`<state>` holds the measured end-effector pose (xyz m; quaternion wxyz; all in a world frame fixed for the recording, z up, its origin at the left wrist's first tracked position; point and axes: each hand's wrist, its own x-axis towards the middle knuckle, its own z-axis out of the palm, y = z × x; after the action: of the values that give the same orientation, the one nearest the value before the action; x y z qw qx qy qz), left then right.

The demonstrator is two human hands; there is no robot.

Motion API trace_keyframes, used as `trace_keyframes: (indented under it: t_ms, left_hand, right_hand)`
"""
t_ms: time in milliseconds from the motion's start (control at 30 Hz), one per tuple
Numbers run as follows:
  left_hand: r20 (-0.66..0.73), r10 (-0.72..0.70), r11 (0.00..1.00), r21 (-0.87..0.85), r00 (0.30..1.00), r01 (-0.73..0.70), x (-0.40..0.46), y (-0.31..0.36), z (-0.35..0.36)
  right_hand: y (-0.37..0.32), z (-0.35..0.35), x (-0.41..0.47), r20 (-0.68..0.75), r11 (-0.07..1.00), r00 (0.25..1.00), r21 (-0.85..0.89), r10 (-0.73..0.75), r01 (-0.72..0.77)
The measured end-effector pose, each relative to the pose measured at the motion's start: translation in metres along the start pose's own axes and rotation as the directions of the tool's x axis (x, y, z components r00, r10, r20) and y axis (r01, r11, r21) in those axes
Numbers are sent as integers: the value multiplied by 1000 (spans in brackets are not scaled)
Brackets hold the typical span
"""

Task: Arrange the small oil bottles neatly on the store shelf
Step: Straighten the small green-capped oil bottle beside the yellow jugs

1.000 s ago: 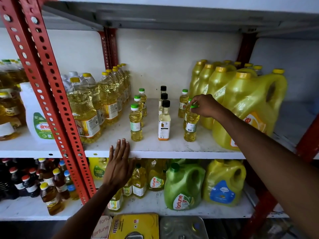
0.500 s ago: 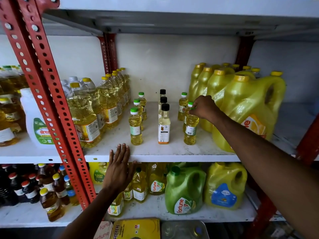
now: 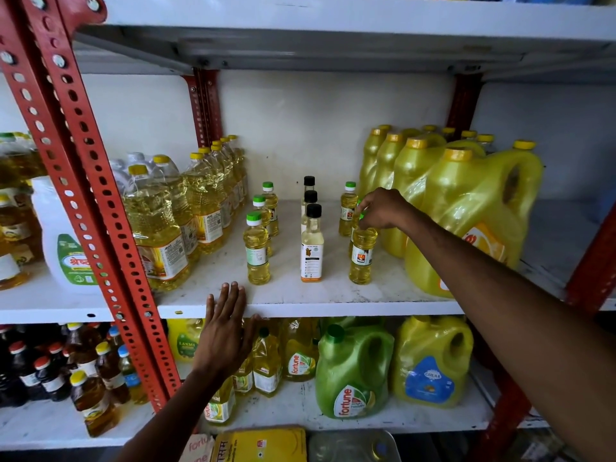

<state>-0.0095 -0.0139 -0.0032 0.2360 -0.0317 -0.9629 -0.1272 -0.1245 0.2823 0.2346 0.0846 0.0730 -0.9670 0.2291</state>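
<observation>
Small oil bottles stand in three rows on the white middle shelf (image 3: pixel 300 296). The left row has green caps, its front bottle (image 3: pixel 257 250) nearest me. Black caps top the middle row, led by a white-labelled bottle (image 3: pixel 312 245). In the right row, my right hand (image 3: pixel 383 210) grips the cap of the front green-capped bottle (image 3: pixel 362 256), which stands upright on the shelf; another small bottle (image 3: pixel 347 208) stands behind it. My left hand (image 3: pixel 226 331) lies flat with fingers spread against the shelf's front edge, holding nothing.
Large yellow jugs (image 3: pixel 466 215) crowd the shelf right of the small bottles; tall clear oil bottles (image 3: pixel 160 225) stand on the left. A red perforated upright (image 3: pixel 86 181) crosses the left foreground. The lower shelf holds a green jug (image 3: pixel 353 371), yellow jugs and dark bottles.
My right hand stays on the front right bottle's cap; the bottle sits a little further forward. My left hand has kept its place on the shelf edge. The camera has tilted slightly.
</observation>
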Motion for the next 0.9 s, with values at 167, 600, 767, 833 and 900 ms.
trace_keyframes:
  t_ms: [167, 600, 767, 833, 900]
  left_hand:
    - [0, -6, 1000, -5, 1000, 6, -1, 3, -2]
    - [-15, -12, 1000, -2, 1000, 12, 0, 3, -2]
    - [-3, -18, 1000, -4, 1000, 18, -1, 3, -3]
    - [-4, -17, 1000, -9, 1000, 17, 0, 4, -3]
    - [-5, -18, 1000, -14, 1000, 18, 0, 5, -4]
  right_hand:
    - [6, 6, 0, -126, 999, 992, -35, -22, 17]
    - [11, 4, 1, -88, 999, 996, -28, -25, 23]
    - [11, 3, -2, -92, 998, 994, -28, -56, 54]
    - [12, 3, -4, -91, 997, 993, -24, -75, 73]
    - [14, 2, -7, -93, 995, 991, -20, -95, 93]
